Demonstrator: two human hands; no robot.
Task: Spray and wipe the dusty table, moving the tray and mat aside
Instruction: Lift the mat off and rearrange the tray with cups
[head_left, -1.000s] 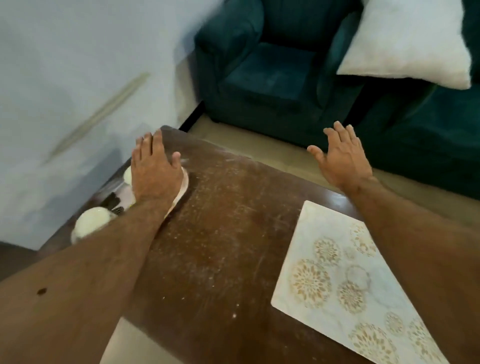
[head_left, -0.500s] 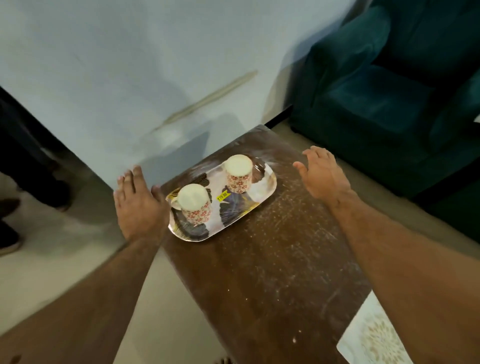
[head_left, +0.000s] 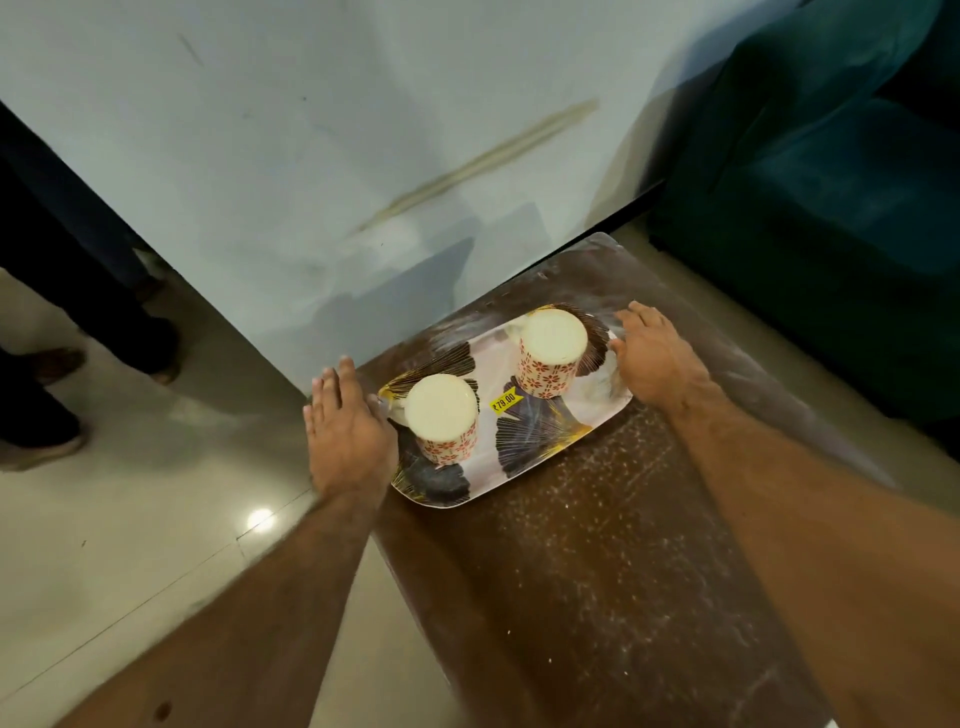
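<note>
A dusty dark wooden table (head_left: 597, 571) carries a patterned tray (head_left: 545, 436) at its far left end. Two upside-down mugs with red flowers stand on the tray, one on the left (head_left: 441, 410) and one on the right (head_left: 553, 338). A yellow price sticker (head_left: 506, 400) lies between them. My left hand (head_left: 348, 431) is at the tray's left end with straight fingers, its thumb against the rim. My right hand (head_left: 654, 358) is at the tray's right end, fingers relaxed and the thumb touching the rim. The mat is out of view.
A pale wall (head_left: 311, 156) runs close behind the table's far corner. A teal sofa (head_left: 831, 208) stands to the right. Another person's legs and shoes (head_left: 52, 415) are on the tiled floor (head_left: 130, 519) at the left.
My view swung left from the mat to the tray. Both hands closed in from wide apart to the tray's two ends.
</note>
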